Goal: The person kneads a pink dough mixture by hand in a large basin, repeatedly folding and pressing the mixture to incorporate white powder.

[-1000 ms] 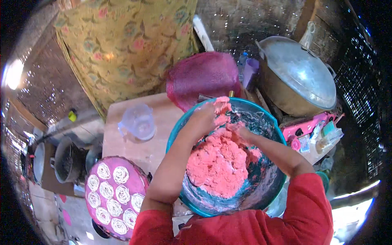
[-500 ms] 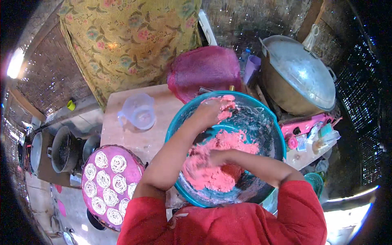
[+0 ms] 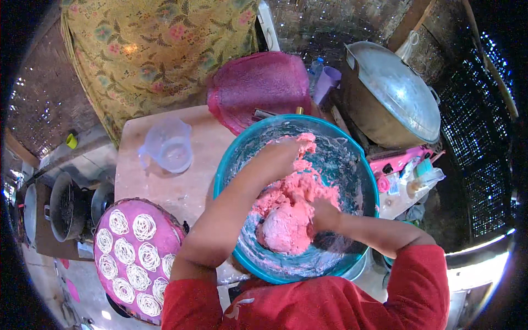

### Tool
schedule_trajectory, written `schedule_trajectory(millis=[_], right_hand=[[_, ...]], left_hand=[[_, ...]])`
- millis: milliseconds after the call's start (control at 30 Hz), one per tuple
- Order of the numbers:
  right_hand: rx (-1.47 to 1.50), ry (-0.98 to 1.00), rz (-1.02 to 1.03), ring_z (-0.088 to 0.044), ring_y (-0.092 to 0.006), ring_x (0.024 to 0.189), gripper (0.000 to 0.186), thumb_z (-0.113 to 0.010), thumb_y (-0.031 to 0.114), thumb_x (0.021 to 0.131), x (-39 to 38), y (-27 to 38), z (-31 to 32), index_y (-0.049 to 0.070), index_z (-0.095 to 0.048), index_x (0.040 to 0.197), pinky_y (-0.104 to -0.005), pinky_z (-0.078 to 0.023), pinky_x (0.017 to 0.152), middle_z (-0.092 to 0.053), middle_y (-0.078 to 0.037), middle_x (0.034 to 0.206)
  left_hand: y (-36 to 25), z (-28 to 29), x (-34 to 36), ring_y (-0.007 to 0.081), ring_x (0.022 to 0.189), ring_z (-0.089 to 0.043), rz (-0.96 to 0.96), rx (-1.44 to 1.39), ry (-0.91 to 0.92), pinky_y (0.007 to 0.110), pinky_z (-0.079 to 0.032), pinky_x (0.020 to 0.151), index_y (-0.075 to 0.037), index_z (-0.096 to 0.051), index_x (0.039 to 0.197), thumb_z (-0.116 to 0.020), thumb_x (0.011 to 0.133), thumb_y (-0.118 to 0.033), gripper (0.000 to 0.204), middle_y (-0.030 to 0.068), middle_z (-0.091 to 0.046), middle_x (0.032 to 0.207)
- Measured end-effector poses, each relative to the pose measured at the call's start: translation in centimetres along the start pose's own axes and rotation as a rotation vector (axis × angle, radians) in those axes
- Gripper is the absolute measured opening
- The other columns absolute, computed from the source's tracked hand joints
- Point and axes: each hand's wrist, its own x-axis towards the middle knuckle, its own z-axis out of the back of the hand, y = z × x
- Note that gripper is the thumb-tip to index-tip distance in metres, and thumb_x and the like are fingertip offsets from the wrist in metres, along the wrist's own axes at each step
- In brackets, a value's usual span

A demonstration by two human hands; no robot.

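In a large teal basin (image 3: 223, 184) lies a rough mass of pink dough (image 3: 286, 228), with looser crumbly lumps toward the back. My left hand (image 3: 283, 154) is high in the basin, closed on dough, with clumps at its fingertips. My right hand (image 3: 324, 214) pushes into the right side of the main mass; its fingers are blurred and partly hidden by dough. The basin stands on a pale board (image 3: 132, 181). A clear plastic jug (image 3: 168, 146) is to its left, and a pink round tray with white noodle-like nests (image 3: 126, 231) is at lower left.
A pink plastic sheet or bag (image 3: 258, 88) lies behind the basin, beside a purple cup (image 3: 328, 78). A big lidded metal pot (image 3: 390, 99) stands at right, a pink stove (image 3: 390, 162) below it. Dark pans (image 3: 69, 206) sit at left; a floral cloth (image 3: 154, 55) hangs behind.
My right hand went down leftward into the dough, then back right. The dough mass is now folded lower in the basin, with more teal showing. My left hand stays high in the basin.
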Motion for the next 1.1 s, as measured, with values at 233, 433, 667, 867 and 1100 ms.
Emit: schedule_trajectory(millis=[233,433,667,867,1100], right_hand=[[-0.094,-0.040,-0.162,-0.057,-0.0295,0.068,0.037,-0.063,0.028,0.060,11.0,-4.6,4.6,0.003,-0.058,0.087,-0.0427,-0.044,0.060,-0.057,-0.021,0.072],[-0.006,-0.067,-0.227,-0.056,-0.0280,0.064,0.042,-0.064,0.031,0.060,13.1,-4.6,6.8,0.003,-0.056,0.089,-0.0420,-0.044,0.059,-0.056,-0.019,0.069],[0.413,-0.171,0.429,-0.055,-0.0311,0.069,0.049,-0.065,0.033,0.060,1.3,4.2,8.7,0.002,-0.053,0.096,-0.0419,-0.044,0.065,-0.056,-0.019,0.075],[0.147,0.361,-0.026,-0.054,-0.0313,0.076,0.022,-0.056,0.021,0.064,-0.2,9.3,4.2,0.007,-0.061,0.080,-0.0434,-0.042,0.064,-0.057,-0.014,0.081],[-0.278,-0.327,0.308,-0.057,-0.0242,0.076,0.010,-0.058,0.019,0.057,7.1,5.5,-3.0,0.011,-0.060,0.062,-0.0355,-0.045,0.051,-0.058,-0.010,0.071]], left_hand=[[0.2,-0.5,0.2,0.0336,0.093,-0.053,0.039,0.043,0.053,0.041,-0.042,0.079,-0.008,-0.051,0.108,-0.061,0.063,-0.002,0.047,0.0185,-0.056,0.098],[2.3,-3.1,0.8,0.0310,0.085,-0.057,-0.052,0.163,-0.181,0.042,-0.045,0.073,-0.009,-0.053,0.106,-0.060,0.067,-0.013,0.040,0.0171,-0.058,0.088],[3.2,-1.8,-0.7,0.0347,0.094,-0.051,0.013,0.018,-0.118,0.042,-0.041,0.080,-0.011,-0.048,0.111,-0.060,0.073,-0.020,0.041,0.0140,-0.052,0.109],[0.5,0.5,1.1,0.0196,0.080,-0.056,0.144,-0.590,-0.057,0.029,-0.047,0.064,-0.007,-0.045,0.113,-0.056,0.077,-0.012,0.039,0.0092,-0.055,0.099],[3.9,-3.7,2.0,0.0336,0.093,-0.052,0.006,-0.030,-0.073,0.040,-0.041,0.081,-0.014,-0.048,0.113,-0.056,0.077,-0.024,0.039,0.0141,-0.054,0.106]])
